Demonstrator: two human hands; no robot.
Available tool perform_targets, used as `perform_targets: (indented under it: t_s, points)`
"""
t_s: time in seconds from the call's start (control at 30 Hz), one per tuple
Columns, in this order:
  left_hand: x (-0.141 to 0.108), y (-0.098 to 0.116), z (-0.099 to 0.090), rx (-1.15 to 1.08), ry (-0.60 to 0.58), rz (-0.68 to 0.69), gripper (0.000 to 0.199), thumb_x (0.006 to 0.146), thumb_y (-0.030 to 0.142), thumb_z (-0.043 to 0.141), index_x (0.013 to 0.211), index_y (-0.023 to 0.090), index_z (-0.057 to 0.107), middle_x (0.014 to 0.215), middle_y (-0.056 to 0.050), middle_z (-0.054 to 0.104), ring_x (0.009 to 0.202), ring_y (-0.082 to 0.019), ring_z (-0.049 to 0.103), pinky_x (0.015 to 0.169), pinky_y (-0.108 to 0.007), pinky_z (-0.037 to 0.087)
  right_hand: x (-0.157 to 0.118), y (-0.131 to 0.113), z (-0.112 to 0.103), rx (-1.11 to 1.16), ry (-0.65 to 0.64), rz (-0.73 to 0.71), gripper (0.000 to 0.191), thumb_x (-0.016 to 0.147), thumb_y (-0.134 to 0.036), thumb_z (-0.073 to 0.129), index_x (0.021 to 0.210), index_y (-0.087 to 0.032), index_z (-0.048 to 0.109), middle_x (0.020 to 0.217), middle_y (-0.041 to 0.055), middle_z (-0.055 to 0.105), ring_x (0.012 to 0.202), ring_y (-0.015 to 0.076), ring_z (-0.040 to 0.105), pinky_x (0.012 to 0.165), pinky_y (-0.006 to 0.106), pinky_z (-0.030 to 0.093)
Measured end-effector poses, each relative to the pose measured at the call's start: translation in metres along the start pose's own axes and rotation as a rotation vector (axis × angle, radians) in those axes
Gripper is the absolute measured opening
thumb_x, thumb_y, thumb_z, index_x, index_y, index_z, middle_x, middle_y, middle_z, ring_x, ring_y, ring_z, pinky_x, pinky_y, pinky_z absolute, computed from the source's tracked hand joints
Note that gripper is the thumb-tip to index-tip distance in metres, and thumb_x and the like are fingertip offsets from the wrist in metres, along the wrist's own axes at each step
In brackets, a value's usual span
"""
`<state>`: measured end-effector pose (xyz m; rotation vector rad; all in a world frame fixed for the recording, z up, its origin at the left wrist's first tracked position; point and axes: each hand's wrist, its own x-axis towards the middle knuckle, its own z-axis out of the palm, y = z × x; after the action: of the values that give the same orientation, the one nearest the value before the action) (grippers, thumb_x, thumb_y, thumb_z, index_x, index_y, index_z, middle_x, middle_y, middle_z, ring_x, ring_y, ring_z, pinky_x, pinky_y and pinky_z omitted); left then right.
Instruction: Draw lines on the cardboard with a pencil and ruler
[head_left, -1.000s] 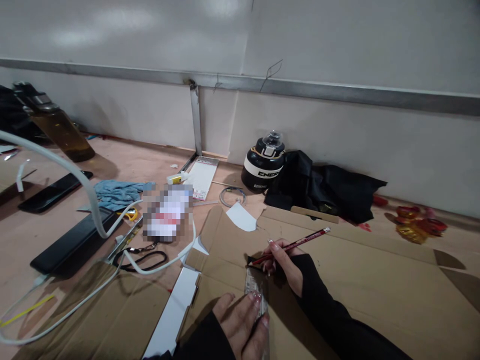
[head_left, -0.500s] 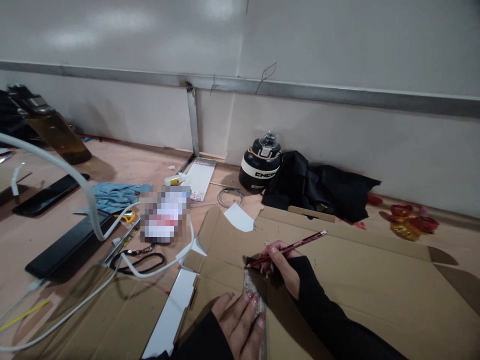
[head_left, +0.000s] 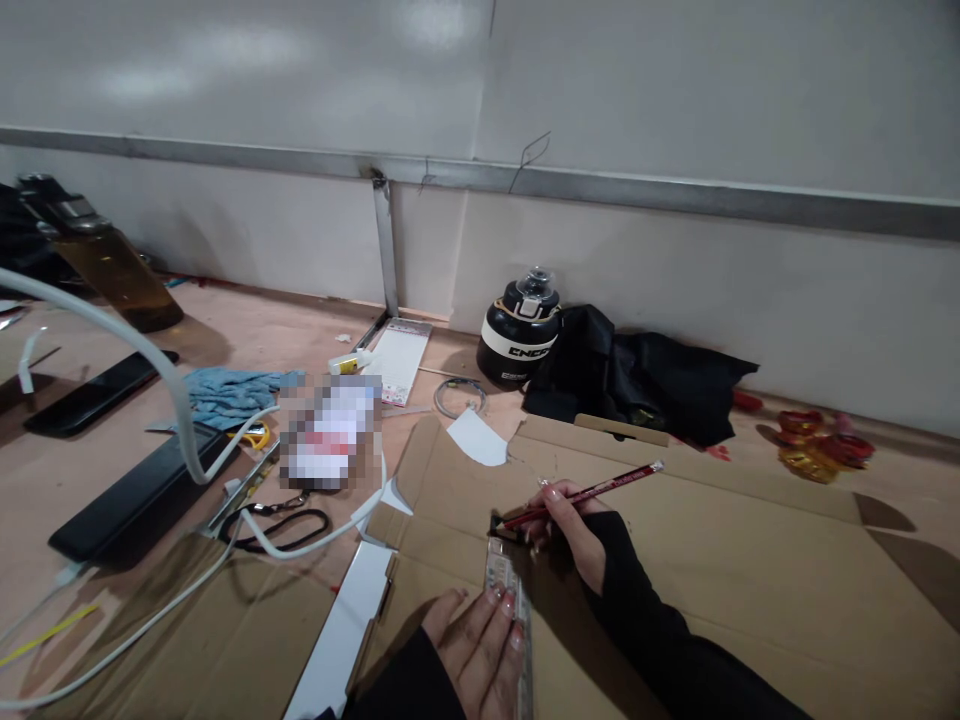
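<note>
Left hand (head_left: pixel 472 645) flat on clear ruler (head_left: pixel 502 562), which lies on cardboard (head_left: pixel 750 560). Right hand (head_left: pixel 568 525) apart, at one o'clock, pinching red pencil (head_left: pixel 616 482), tip near ruler's far end. Bottle (head_left: pixel 517 352) at twelve from tip.

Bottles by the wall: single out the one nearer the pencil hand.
The black bottle with the white band, beyond the right hand and its red pencil. The amber, see-through bottle is far off to the left.
</note>
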<state>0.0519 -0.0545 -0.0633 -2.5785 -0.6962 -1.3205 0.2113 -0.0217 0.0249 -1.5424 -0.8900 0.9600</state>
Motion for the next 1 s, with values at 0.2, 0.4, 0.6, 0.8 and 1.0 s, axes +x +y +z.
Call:
perform_targets:
  t_s: [0.2,0.4,0.6,0.8,1.0]
  points:
    - [-0.007,0.002,0.002,0.042,-0.05,0.032,0.037,0.093,0.015,0.026,0.092,0.016,0.063,0.125,-0.001,0.05,0.114,-0.012,0.047,0.107,-0.035,0.019,0.002,0.006,-0.001,0.017,-0.013,0.02,0.044,0.06,-0.059,0.063,0.055,-0.016,0.058,0.042,-0.0003,0.058,0.039,0.0102,0.052,0.039,0.019,0.042]
    - [-0.007,0.005,-0.004,0.011,-0.081,0.007,0.029,0.092,0.02,0.033,0.099,0.017,0.061,0.128,-0.004,0.047,0.115,-0.015,0.046,0.105,-0.036,0.022,0.007,0.015,0.004,0.037,-0.095,0.05,0.046,0.061,-0.062,0.06,0.056,-0.018,0.052,0.037,-0.0019,0.055,0.032,0.01,0.049,0.034,0.021,0.039]
    - [-0.006,0.008,-0.004,0.008,-0.062,-0.023,0.03,0.093,0.019,0.033,0.099,0.019,0.062,0.121,-0.003,0.054,0.112,-0.015,0.049,0.102,-0.036,0.027,0.007,0.02,0.011,-0.049,-0.195,0.002,0.04,0.065,-0.054,0.063,0.056,-0.017,0.049,0.043,-0.0023,0.056,0.031,0.0068,0.045,0.031,0.018,0.036]
    - [-0.01,0.006,-0.004,0.034,-0.08,0.001,0.027,0.092,0.021,0.035,0.101,0.02,0.061,0.115,-0.003,0.058,0.112,-0.016,0.049,0.101,-0.037,0.029,0.008,0.024,0.015,-0.183,-0.254,-0.057,0.039,0.069,-0.055,0.058,0.057,-0.019,0.047,0.04,-0.003,0.055,0.029,0.0085,0.045,0.029,0.02,0.034]
    - [-0.012,0.006,-0.005,0.076,-0.144,0.032,0.024,0.091,0.025,0.04,0.105,0.02,0.059,0.116,-0.003,0.057,0.115,-0.017,0.046,0.103,-0.039,0.026,0.002,0.018,0.018,-0.237,-0.27,-0.08,0.036,0.072,-0.052,0.056,0.058,-0.019,0.049,0.04,-0.0019,0.055,0.033,0.0104,0.046,0.033,0.021,0.034]
